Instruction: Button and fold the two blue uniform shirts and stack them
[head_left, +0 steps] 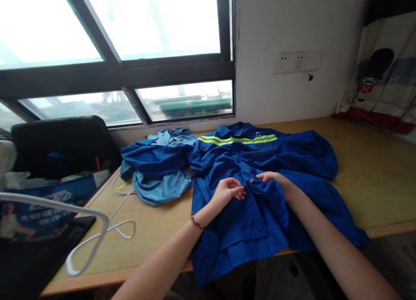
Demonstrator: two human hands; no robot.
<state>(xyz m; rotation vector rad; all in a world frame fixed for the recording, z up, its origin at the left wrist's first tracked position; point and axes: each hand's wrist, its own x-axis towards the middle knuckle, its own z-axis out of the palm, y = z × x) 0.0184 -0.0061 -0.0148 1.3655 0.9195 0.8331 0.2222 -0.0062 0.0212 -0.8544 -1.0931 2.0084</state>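
Blue work jacket, face up on the tabletop, pinched at its front flap by the right hand, beside a curled left hand; cannot tell if gripping. Apparently being buttoned or unbuttoned; needs steady, two-handed alignment next.

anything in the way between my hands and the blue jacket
Nothing visible. The right hand holds the blue jacket by its front; the left hand is right at the cloth, though whether its fingertips pinch it is unclear. The light blue garment lies off to the left, clear of both.
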